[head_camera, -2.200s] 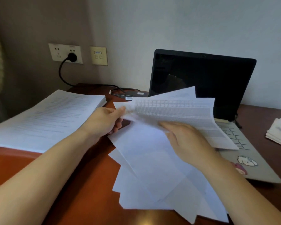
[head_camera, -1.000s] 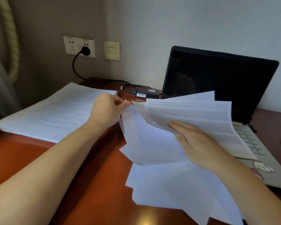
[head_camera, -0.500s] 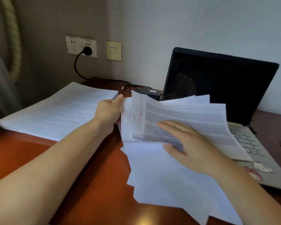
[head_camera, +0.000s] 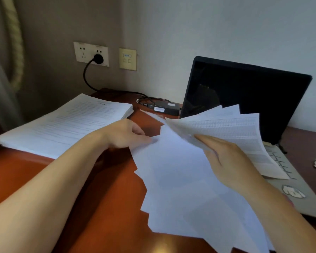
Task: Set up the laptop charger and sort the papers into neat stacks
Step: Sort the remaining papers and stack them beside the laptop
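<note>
Our black charger plug point(head_camera: 98, 58) sits in the white wall socket point(head_camera: 90, 54); our left hand point(head_camera: 127, 134) pinches, and our right hand point(head_camera: 224, 157) grips, the fanned loose white sheets point(head_camera: 181, 179) at the reddish wooden desk's point(head_camera: 102, 207) middle; one neat printed stack point(head_camera: 66, 125) fills its far-left corner; sorting seems unfinished.

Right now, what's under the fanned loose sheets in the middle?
The loose sheets lie on the wooden desk; their right side covers part of the laptop keyboard. The right hand lifts printed pages. Anything else beneath is hidden.
</note>
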### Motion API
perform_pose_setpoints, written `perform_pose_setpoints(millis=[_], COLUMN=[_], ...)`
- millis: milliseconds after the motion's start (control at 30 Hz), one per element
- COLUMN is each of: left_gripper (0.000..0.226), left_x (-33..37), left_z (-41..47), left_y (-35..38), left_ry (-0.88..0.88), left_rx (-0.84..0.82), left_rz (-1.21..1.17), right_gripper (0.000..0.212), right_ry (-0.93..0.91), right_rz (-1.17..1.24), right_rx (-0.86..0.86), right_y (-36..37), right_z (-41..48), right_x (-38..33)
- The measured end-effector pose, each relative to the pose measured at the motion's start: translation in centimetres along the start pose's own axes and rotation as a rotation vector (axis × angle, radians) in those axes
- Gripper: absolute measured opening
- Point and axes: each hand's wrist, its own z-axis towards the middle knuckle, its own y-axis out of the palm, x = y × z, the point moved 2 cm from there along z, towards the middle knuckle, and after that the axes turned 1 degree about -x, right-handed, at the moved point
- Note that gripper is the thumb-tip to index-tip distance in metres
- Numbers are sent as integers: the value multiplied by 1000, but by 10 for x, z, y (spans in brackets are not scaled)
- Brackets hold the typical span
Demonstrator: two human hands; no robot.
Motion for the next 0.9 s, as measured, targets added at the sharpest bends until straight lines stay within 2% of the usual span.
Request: perform_pose_setpoints(millis=[100, 200, 233, 333, 433, 533, 600, 667, 767, 833, 900], left_gripper=[37, 28, 26, 21, 29, 33, 29, 24, 26, 40, 68], left_x=[-1, -5, -6, -8, -8, -6, -4, -3, -2, 1, 4], left_z=[-1, -1, 0, 4, 11, 14, 14, 15, 17, 15, 11], left_y=[-5, -8, -8, -2, 6, 9, 9, 9, 11, 10, 10], left_ry=[6, 31, 38, -4, -83, -144, -189, -218, -219, -175, -116], left_rx=[-80, -19, 41, 138, 95, 64, 72, 81, 82, 51, -5], left_rz=[-37, -126, -236, -766, -1111, -1282, -1374, -1438, -1481, -1514, -1556], right_gripper=[43, 40, 41, 45, 58, 89, 100, 96, 70, 50, 32], right_ry=[-62, -86, -85, -54, -58, -42, -52, -73, -116, -138, -58], right_rz=[50, 88, 94, 105, 129, 137, 125, 115, 66, 43, 32], right_rx=[-89, -135, -150, -198, -247, -282, -294, -290, -244, -180, -89], right_y=[1, 0, -1, -2, 0, 2, 4, 5, 8, 8, 4], right_z=[1, 0, 0, -1, -2, -4, -5, -4, -2, -1, -2], right_x=[-2, -2, -1, 3, 0, -3, -4, -4, -4, -5, -7])
